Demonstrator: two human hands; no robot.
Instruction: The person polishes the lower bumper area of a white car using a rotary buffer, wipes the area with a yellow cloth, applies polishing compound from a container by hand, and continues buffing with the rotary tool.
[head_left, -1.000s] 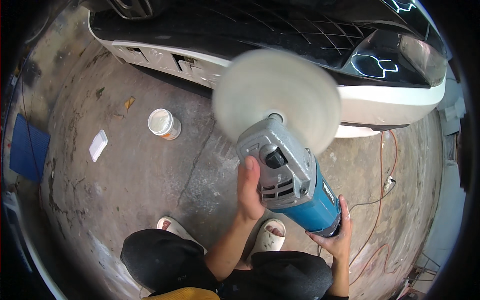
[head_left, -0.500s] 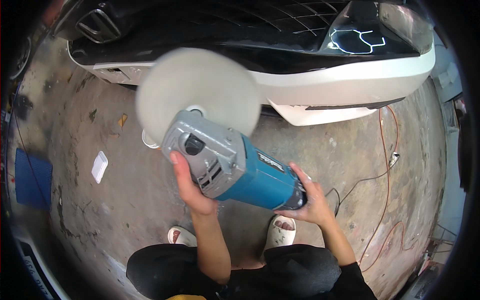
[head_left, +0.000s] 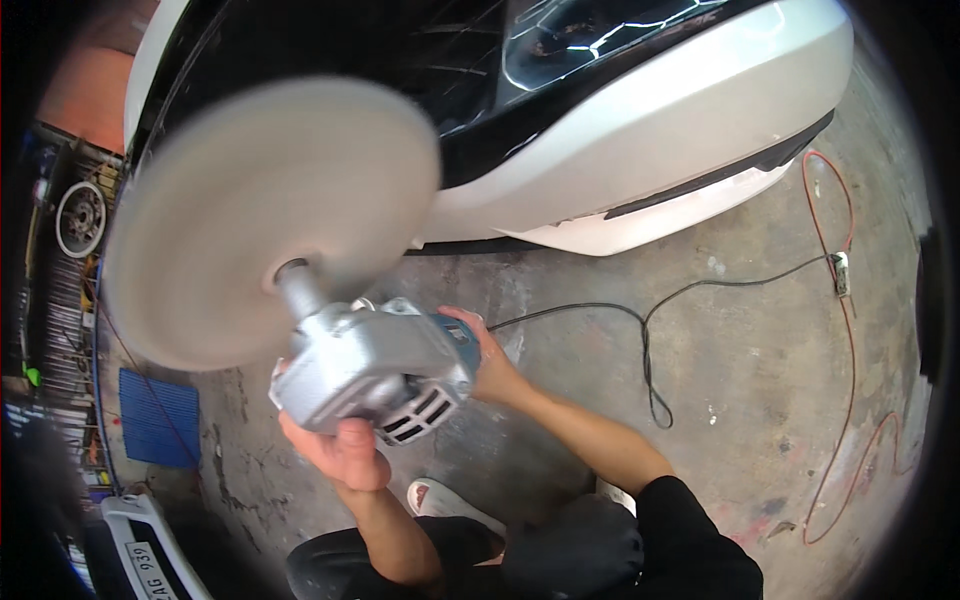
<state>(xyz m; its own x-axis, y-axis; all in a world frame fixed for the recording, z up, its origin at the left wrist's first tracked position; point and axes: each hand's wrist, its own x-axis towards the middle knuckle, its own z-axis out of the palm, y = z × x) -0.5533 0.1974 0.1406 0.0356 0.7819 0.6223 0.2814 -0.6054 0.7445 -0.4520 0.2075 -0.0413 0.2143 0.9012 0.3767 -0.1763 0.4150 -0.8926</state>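
Observation:
Both my hands hold a polisher (head_left: 370,360) with a silver gear head and a blue body. My left hand (head_left: 345,450) is closed around the gear head from below, its thumb in view. My right hand (head_left: 485,355) wraps the blue rear body, which is mostly hidden behind the gear head. On the spindle sits a large off-white round buffing pad (head_left: 270,190), blurred at its rim as if spinning. It is tilted and overlaps my view of the car's white and black front bumper (head_left: 680,130); whether it touches the car I cannot tell.
A black power cord (head_left: 600,306) runs over the concrete floor to a connector (head_left: 841,272) on an orange cable (head_left: 848,400). At the left lie a blue mat (head_left: 160,418) and a wheel (head_left: 81,220). Another vehicle's bumper (head_left: 135,515) shows at lower left.
The polisher has swung left and turned, its pad now tilted and larger in view. The car and floor have shifted in the picture as my viewpoint turned. Both hands keep their grip.

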